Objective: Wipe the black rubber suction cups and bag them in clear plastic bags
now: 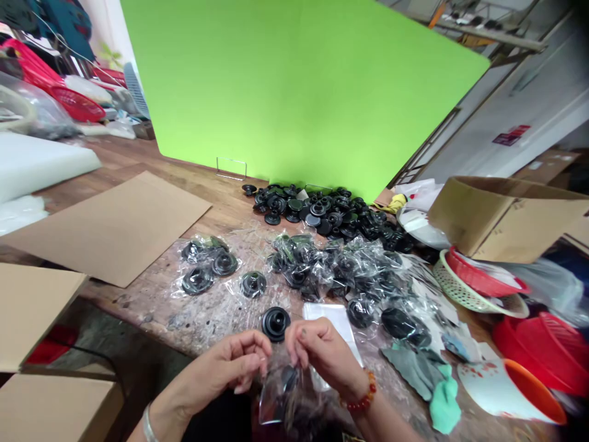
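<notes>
Between my hands, low at the table's near edge, hangs a small clear plastic bag (272, 402). The thumb and fingers of my right hand (324, 350) are pinched at its upper edge. My left hand (234, 362) has curled fingers, closed at the bag's upper left side; the exact grip is partly hidden. Just beyond my fingertips lies a bare black round stepped part with a central knob (276, 323). A stack of flat clear bags (329, 311) is partly under my right hand. Bagged black parts lie farther off, one single bagged part (253, 284) and a larger heap (340, 264).
Bare black parts (322, 212) are piled before an upright green board (304, 86). At left are a cardboard sheet (119, 227) and an open carton (37, 307). At right lie grey-green cloths (414, 368), a white-and-orange container (501, 390), red baskets (543, 350) and a cardboard box (506, 215).
</notes>
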`<state>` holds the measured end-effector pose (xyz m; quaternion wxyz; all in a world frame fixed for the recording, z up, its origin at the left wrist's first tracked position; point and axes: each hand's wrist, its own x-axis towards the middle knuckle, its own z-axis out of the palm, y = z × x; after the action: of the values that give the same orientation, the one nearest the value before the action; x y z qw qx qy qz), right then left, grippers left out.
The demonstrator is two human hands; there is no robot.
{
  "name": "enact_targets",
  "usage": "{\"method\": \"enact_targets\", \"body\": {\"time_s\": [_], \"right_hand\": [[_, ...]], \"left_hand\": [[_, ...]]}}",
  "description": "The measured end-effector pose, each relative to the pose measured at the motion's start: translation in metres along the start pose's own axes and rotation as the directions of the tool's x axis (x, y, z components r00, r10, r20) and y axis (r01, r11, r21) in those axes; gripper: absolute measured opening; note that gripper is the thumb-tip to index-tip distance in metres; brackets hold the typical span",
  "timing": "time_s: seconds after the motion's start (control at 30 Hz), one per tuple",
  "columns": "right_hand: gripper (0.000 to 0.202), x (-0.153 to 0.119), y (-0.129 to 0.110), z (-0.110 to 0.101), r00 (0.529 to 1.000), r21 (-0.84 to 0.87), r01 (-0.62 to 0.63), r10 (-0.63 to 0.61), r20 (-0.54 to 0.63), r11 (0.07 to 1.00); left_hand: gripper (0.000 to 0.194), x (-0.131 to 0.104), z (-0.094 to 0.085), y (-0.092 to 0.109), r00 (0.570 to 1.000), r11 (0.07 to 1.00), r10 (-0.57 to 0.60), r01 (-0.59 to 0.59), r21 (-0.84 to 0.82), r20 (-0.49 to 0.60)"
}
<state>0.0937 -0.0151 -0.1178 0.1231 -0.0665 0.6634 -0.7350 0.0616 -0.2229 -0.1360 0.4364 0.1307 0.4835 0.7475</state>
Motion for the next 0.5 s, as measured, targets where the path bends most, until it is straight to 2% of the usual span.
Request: {"method": "enact_targets", "body": {"time_s": [0.1, 0.13, 0.17, 0.23, 0.27, 0.3, 0.37, 0.4, 0.43, 0.47, 0.5], "right_hand": [[0.039, 0.015, -0.004, -0.010, 0.990, -0.216, -0.030, 0.000, -0.138, 0.976], [0.030, 0.020, -0.003, -0.013, 0.984, -0.336, -0.003, -0.056, -0.166, 0.942], [0.027, 0.025, -0.001, -0.016, 0.981, -0.468, 0.049, -0.130, -0.142, 0.882], [0.040, 0.032, 0.006, -0.022, 0.974, -0.676, 0.195, -0.222, 0.048, 0.711], [0.045, 0.035, 0.009, -0.023, 0.964, -0.725, 0.260, -0.213, 0.159, 0.637], [0.046, 0.037, 0.012, -0.025, 0.953, -0.749, 0.302, -0.182, 0.241, 0.590], [0.040, 0.038, 0.012, -0.026, 0.948, -0.766, 0.316, -0.154, 0.278, 0.560], [0.036, 0.037, 0.010, -0.026, 0.958, -0.774, 0.288, -0.173, 0.230, 0.565], [0.032, 0.037, 0.004, -0.025, 0.968, -0.780, 0.235, -0.212, 0.134, 0.580], [0.028, 0.036, -0.003, -0.024, 0.966, -0.775, 0.162, -0.258, -0.001, 0.611], [0.024, 0.035, -0.012, -0.022, 0.943, -0.745, 0.087, -0.296, -0.153, 0.661]], "left_hand": [[0.022, -0.002, -0.002, 0.012, 0.991, 0.990, 0.024, -0.005, 0.141, -0.132], [0.022, -0.003, -0.003, 0.017, 0.981, 0.981, 0.056, -0.020, 0.192, -0.184], [0.022, -0.005, -0.004, 0.021, 0.969, 0.968, 0.094, -0.035, 0.249, -0.227], [0.021, -0.008, -0.006, 0.029, 0.942, 0.929, 0.178, -0.065, 0.364, -0.285], [0.020, -0.009, -0.007, 0.031, 0.927, 0.908, 0.217, -0.078, 0.411, -0.305], [0.019, -0.011, -0.008, 0.032, 0.914, 0.889, 0.250, -0.086, 0.450, -0.320], [0.015, -0.012, -0.010, 0.033, 0.893, 0.857, 0.300, -0.097, 0.507, -0.336], [0.013, -0.012, -0.010, 0.032, 0.886, 0.842, 0.320, -0.103, 0.529, -0.337], [0.011, -0.011, -0.009, 0.031, 0.881, 0.826, 0.335, -0.106, 0.553, -0.333], [0.009, -0.010, -0.008, 0.031, 0.878, 0.804, 0.350, -0.104, 0.585, -0.326], [0.008, -0.009, -0.006, 0.030, 0.876, 0.775, 0.365, -0.099, 0.625, -0.314]]}}
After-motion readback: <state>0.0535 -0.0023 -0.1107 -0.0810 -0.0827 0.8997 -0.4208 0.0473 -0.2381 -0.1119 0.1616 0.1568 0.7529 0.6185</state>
